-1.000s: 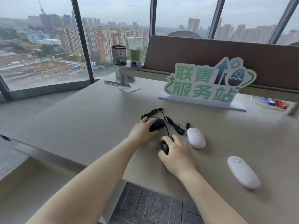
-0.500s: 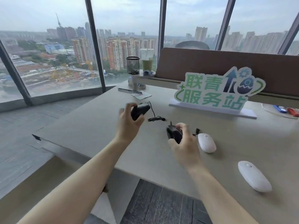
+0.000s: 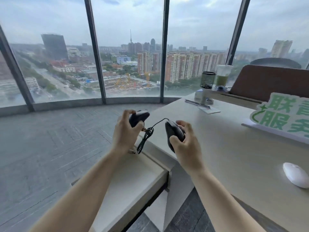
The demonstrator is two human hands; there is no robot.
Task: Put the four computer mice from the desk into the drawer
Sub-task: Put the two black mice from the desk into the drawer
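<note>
Fingers of the left hand (image 3: 124, 131) clamp a black wired mouse (image 3: 138, 116) above the open pale wooden drawer (image 3: 133, 180); its bundled black cable (image 3: 145, 138) dangles. Right hand (image 3: 185, 144) grips another black mouse (image 3: 173, 131) over the beige desk (image 3: 234, 148) edge. One white oval mouse (image 3: 296, 176) lies far right.

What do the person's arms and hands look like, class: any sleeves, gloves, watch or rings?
Both forearms are bare to the frame edge, with no sleeves showing. The left hand and right hand wear no gloves, and no watch, bracelet or ring shows.
</note>
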